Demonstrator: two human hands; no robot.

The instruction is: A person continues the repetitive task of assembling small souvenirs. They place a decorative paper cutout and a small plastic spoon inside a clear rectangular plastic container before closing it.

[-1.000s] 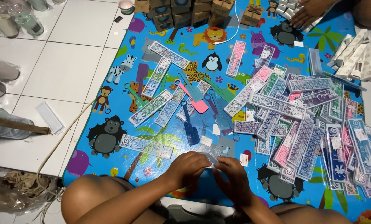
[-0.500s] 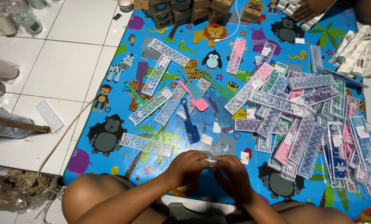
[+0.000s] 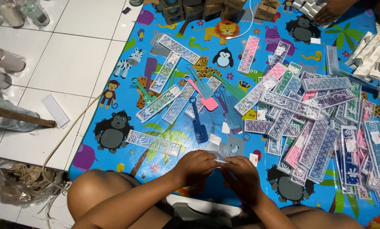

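My left hand (image 3: 197, 166) and my right hand (image 3: 240, 177) meet low in the middle of the head view, fingers pinched together on a small clear plastic sleeve (image 3: 218, 157) held between them. Just beyond my hands lie a dark blue plastic spatula (image 3: 197, 121) and small white paper tags (image 3: 215, 139). A patterned flat pack (image 3: 153, 143) lies to the left of my hands on the blue animal-print mat (image 3: 126, 87). A large heap of patterned packs (image 3: 321, 127) covers the mat to the right.
Another person's hand (image 3: 331, 10) rests at the top right near white boxes (image 3: 373, 53). Small cardboard boxes (image 3: 207, 7) line the mat's far edge. White floor tiles (image 3: 67, 59) lie left, with wrapped cups (image 3: 5, 61), a wooden stick (image 3: 18, 117) and a cord (image 3: 67, 135).
My hands stay together on the small sleeve, shifting only slightly. The view has tilted a little; nothing on the mat has moved.
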